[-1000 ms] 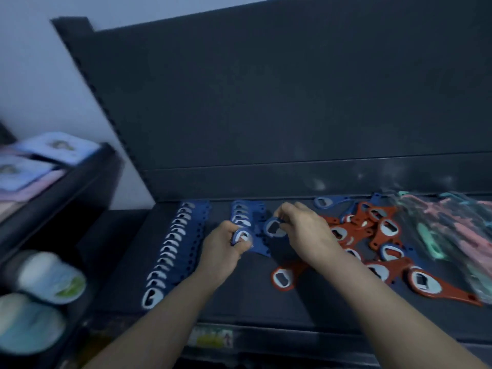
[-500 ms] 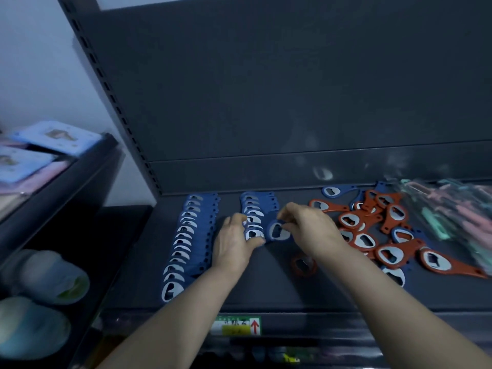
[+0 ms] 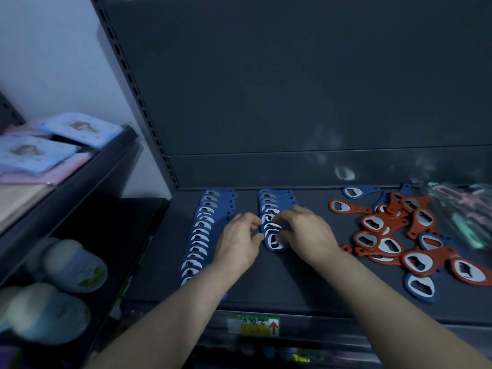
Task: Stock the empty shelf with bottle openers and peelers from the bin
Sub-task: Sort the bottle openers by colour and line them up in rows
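Blue opener (image 3: 275,242), newly joined to its row, is being pinched by left hand (image 3: 239,241) and right hand (image 3: 306,233); red openers (image 3: 372,223) are littering the dark shelf (image 3: 292,283) at 3 o'clock.

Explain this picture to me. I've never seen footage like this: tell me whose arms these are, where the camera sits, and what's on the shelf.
No machine here: these are a person's bare arms, filmed by one wide-angle camera worn on the head, looking down. On the dark shelf lie two neat rows of blue bottle openers: the left row and a shorter second row. The right hand pinches the front opener of the second row; the left hand touches that row's side, whether gripping is unclear. Farther right lie a loose pile of red and blue openers and a blurred clear bag, probably peelers.
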Demonstrator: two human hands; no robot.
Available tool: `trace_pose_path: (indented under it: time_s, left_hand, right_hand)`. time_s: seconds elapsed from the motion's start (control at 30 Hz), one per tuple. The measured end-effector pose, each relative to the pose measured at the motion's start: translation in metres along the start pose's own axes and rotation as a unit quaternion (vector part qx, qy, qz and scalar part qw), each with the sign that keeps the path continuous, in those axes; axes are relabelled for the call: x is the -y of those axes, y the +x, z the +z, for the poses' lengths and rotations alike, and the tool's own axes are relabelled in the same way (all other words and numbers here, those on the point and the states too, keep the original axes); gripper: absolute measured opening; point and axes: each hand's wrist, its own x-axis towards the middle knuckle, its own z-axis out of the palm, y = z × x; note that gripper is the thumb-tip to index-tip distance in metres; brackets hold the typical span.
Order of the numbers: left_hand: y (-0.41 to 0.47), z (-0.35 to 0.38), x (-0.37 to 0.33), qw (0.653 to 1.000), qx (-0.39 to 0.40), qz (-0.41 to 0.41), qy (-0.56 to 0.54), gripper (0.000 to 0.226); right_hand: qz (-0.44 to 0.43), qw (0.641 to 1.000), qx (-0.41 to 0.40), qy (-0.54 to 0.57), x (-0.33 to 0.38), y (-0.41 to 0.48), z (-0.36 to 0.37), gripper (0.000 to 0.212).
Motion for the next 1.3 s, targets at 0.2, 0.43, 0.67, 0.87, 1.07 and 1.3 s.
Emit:
trace_pose_path:
  time_s: [0.2,0.43,0.67,0.87,1.07,1.3]
  left_hand:
    - [-0.004,0.009,-0.006,0.995,0.087,0.016,0.040,0.054]
    - [0.013,0.023,-0.040,0.997,0.057,0.044,0.024,0.030]
    - [0.036,0.072,-0.113,0.986,0.113,0.125,0.019,0.018]
    - [0.042,0.114,-0.173,0.975,0.143,0.169,0.016,0.013]
    - [0.046,0.132,-0.192,0.974,0.149,0.169,0.022,0.016]
    - [0.050,0.132,-0.199,0.976,0.156,0.150,0.003,0.017]
  right_hand:
    - [0.004,0.995,0.045,-0.087,-0.018,-0.009,-0.007,0.042]
    - [0.023,0.998,0.016,-0.057,-0.037,-0.018,-0.015,0.033]
    - [0.172,0.975,-0.059,-0.130,-0.123,-0.058,-0.060,0.019]
    - [0.355,0.911,-0.017,-0.212,-0.178,-0.084,-0.095,0.058]
    - [0.370,0.916,0.032,-0.152,-0.195,-0.074,-0.102,0.037]
    - [0.337,0.941,-0.040,-0.003,-0.208,-0.065,-0.099,0.042]
